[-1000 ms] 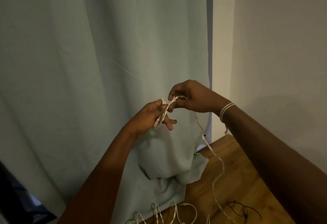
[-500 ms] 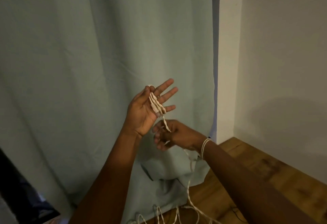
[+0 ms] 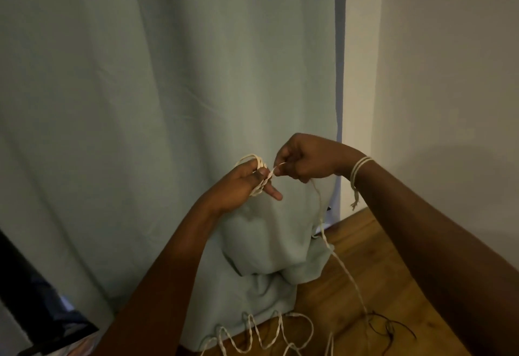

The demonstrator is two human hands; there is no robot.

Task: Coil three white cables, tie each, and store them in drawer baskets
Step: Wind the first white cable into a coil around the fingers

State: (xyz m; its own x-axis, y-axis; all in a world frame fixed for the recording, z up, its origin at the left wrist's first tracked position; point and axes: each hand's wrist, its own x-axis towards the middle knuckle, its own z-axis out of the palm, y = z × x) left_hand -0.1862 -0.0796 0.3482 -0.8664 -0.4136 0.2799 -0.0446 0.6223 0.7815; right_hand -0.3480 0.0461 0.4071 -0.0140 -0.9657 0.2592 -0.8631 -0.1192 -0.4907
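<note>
Two bare arms reach forward in front of a big pale green curtain [image 3: 168,103].

The left hand [image 3: 241,183] is held up with loops of the white cable [image 3: 259,176] wound round its fingers. The fingers curl a little and one finger sticks out and points down to the right. The loops sit across the fingers and poke up above the hand in a small arch.

The right hand [image 3: 304,160] is just beside the left hand, a bit higher. Its fingers are curled tight, and it pinches the cable between thumb and finger right next to the loops. So both hands hold the same cable, and a short bit of it runs between them.

From the right hand the cable hangs down in a long line past the curtain to the wooden floor [image 3: 351,294]. There it lies in loose wavy bends along the bottom edge of the curtain, near the bottom of the picture.

A thin pale string [image 3: 361,166] is wound round the right wrist, with a short frayed end hanging down.

A thin black wire [image 3: 393,327] lies tangled on the floor, near where the white cable lands.

A plain wall [image 3: 449,88] stands on the right. A dark thing [image 3: 36,305] shows in the bottom left corner, too dim to make out.
</note>
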